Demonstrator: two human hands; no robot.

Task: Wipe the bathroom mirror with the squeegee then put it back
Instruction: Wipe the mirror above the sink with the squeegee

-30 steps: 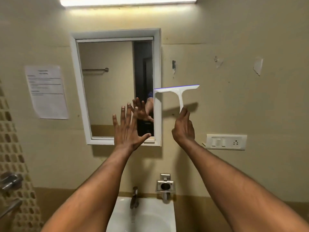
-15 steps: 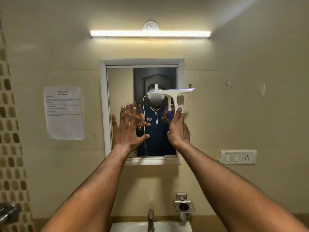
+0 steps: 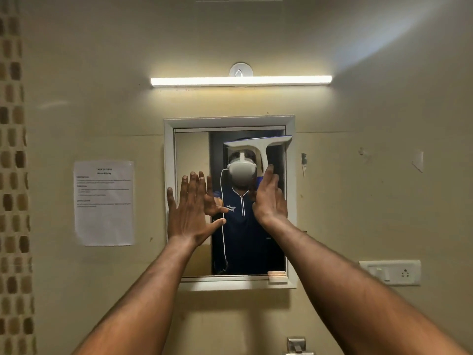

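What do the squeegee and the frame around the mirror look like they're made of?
The white T-shaped squeegee, held by the right hand, looks like smooth moulded plastic with one even colour and rounded joins. The thin bluish strip along its top edge is probably a rubber blade. The pale mirror frame has a matte, flat-profiled face with mitred corners, so it could be painted wood or plastic; the picture does not settle which.

- Mirror (image 3: 194, 155): landmark, on wall.
- Light bar (image 3: 240, 80): above mirror.
- Paper notice (image 3: 104, 202): left of mirror.
- Switch plate (image 3: 389, 272): right of mirror, low.
- Squeegee (image 3: 258, 144): before mirror's upper right.
- Left hand (image 3: 190, 211): before mirror's left side.
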